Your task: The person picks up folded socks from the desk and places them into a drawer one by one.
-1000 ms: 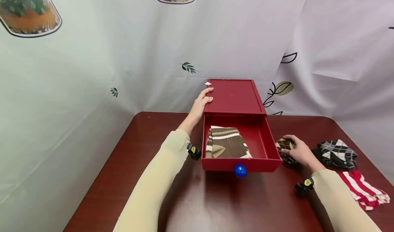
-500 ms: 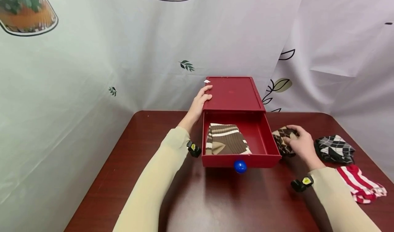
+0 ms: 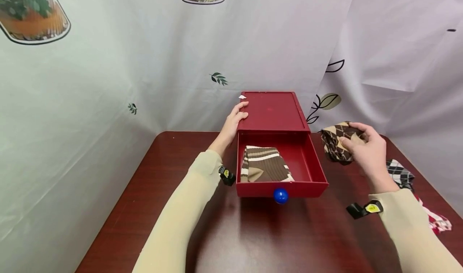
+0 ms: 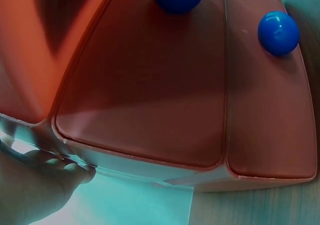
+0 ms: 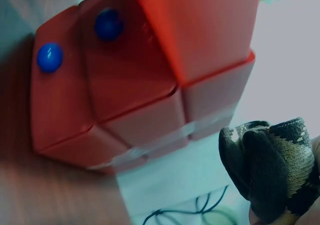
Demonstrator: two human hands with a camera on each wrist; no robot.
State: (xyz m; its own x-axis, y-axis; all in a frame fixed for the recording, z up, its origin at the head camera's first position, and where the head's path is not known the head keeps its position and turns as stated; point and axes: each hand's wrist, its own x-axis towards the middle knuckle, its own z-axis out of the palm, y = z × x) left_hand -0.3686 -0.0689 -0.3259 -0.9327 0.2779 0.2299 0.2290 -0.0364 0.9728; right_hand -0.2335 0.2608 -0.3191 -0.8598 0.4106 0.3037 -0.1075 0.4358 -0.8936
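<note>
A red drawer cabinet (image 3: 271, 111) stands on the table with its top drawer (image 3: 304, 160) pulled out. Inside that drawer, on its left side, lies a folded brown striped sock (image 3: 267, 166). My left hand (image 3: 231, 124) rests against the cabinet's upper left side, fingertips over the top edge. To the right of the drawer, raised above the table, my right hand (image 3: 369, 148) pinches a folded brown argyle sock (image 3: 334, 142) between thumb and fingers. The right wrist view shows this argyle sock (image 5: 272, 165) apart from the cabinet.
A black-and-white argyle sock (image 3: 399, 172) and a red-and-white striped sock (image 3: 439, 220) lie at the table's right, partly hidden by my right arm. Lower drawers have blue knobs (image 4: 278, 33). A printed white curtain (image 3: 173, 64) hangs behind the table (image 3: 144, 208).
My right hand has lifted the brown argyle sock off the table, from low beside the drawer to above its rim. The left hand stays on the cabinet.
</note>
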